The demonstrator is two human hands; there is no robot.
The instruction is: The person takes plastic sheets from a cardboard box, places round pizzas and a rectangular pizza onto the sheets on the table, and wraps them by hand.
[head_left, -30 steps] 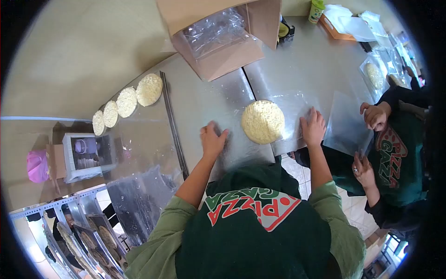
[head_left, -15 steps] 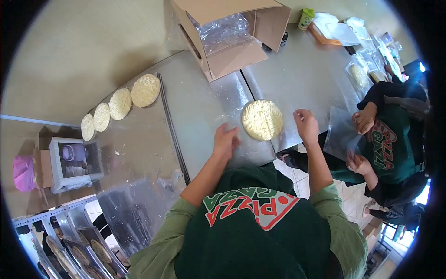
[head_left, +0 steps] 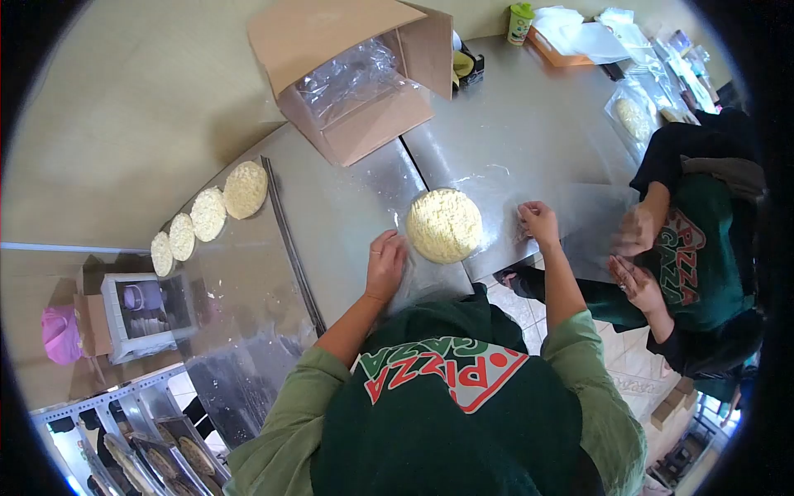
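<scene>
Left hand (head_left: 386, 264), half-curled, beside the cheese-topped pizza (head_left: 444, 226); right hand (head_left: 540, 222), nearly closed. What either holds, we cannot tell.

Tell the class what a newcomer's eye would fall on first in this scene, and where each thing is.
Probably the pale, bumpy round on the metal table, lying between the left hand and the right hand. Next, perhaps, the open cardboard box beyond it, with clear plastic inside, and the row of four similar rounds off to the left.
</scene>
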